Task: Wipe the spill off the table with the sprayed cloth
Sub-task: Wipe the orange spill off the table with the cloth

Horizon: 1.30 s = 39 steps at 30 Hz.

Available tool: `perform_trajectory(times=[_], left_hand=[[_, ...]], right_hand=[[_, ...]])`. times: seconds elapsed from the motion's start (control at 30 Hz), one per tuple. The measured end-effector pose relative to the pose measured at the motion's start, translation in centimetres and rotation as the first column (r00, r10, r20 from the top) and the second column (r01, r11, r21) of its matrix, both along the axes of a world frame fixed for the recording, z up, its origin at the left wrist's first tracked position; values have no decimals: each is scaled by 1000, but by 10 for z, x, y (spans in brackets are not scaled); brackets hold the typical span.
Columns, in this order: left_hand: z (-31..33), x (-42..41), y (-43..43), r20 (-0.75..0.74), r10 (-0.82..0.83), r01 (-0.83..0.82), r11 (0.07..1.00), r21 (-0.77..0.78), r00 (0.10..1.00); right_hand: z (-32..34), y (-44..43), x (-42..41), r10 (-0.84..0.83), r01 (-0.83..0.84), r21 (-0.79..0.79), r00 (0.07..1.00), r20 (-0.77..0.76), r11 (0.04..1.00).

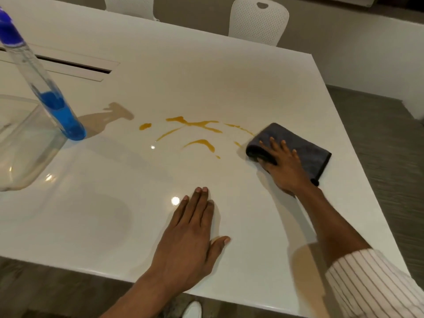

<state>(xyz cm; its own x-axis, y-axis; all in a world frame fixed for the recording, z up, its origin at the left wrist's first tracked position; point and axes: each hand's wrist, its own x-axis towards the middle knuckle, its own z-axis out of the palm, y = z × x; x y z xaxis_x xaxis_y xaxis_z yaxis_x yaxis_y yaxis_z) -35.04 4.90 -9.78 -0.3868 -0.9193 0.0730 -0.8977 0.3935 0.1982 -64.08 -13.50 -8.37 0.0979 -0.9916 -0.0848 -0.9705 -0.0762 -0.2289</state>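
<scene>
An orange-yellow spill (195, 131) lies in streaks and drops across the middle of the white table (206, 72). A folded dark grey cloth (305, 145) rests at the spill's right end. My right hand (283, 166) presses flat on the cloth's near left part, fingers spread over it. My left hand (190, 237) lies flat and open on the bare tabletop near the front edge, holding nothing.
A clear spray bottle (50, 97) with blue liquid stands at the left, beside a clear glass container (20, 143). A cable slot (75, 66) runs across the table's far left. Two white chairs (257, 21) stand behind the table. The table's right edge is close to the cloth.
</scene>
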Motion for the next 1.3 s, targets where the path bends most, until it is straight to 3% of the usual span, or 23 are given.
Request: perform_trajectory(times=[0.17,0.3,0.4,0.57,0.7,0.9,1.1,1.2,1.3], left_hand=[[-3,0,-1,6,-1,1,1000,-1,1000],[-3,1,-3,12,2,-2,1000,-22,1000],[0,1,-2,28,0,1,1000,-17,1000],[0,2,-2,39,-3,4,1000,-19,999],[4,2,-5,20,-7,7,1000,3,1000],[10,21,-27,16,82,-83,996,27,996],[13,50,-36,60,153,-157,984,87,986],[13,52,-35,65,149,-155,985,82,987],[13,51,-35,67,160,-165,983,78,985]], right_hand=[[-1,1,65,178,-178,-26,984,12,984],[-5,35,59,300,-296,-53,952,65,954],[-3,22,32,243,-242,-22,962,124,970],[0,-44,31,78,-79,23,997,28,997],[4,-54,74,169,-169,21,985,35,985],[-5,14,87,371,-368,-51,923,103,929],[-3,-25,63,249,-252,20,964,95,967],[1,-65,84,171,-171,6,985,25,985],[0,-71,122,208,-209,9,977,44,978]])
